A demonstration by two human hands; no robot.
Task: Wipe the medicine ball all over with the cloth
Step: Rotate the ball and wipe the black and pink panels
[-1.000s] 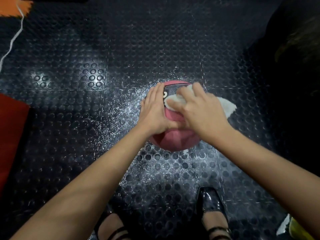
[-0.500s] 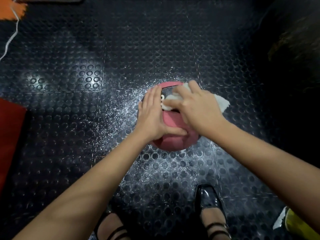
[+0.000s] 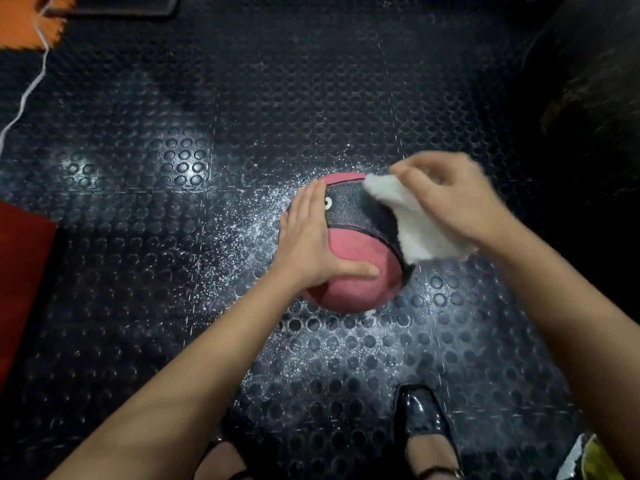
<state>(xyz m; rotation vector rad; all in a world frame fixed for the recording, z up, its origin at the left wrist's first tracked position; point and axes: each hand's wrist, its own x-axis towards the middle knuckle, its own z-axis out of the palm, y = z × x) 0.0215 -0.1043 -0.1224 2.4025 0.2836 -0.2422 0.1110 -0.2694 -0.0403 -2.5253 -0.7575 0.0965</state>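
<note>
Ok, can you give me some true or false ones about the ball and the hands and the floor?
1. The round pink and black medicine ball sits on a black studded rubber floor. True.
2. The left hand holds the fluffy white cloth. False: the right hand grips it; the left lies flat on the ball.
3. White powdery specks lie scattered on the floor around the ball. True.
4. The person is barefoot. False: a shiny black shoe shows at the bottom.
5. The cloth is bright orange. False: it is white.
</note>
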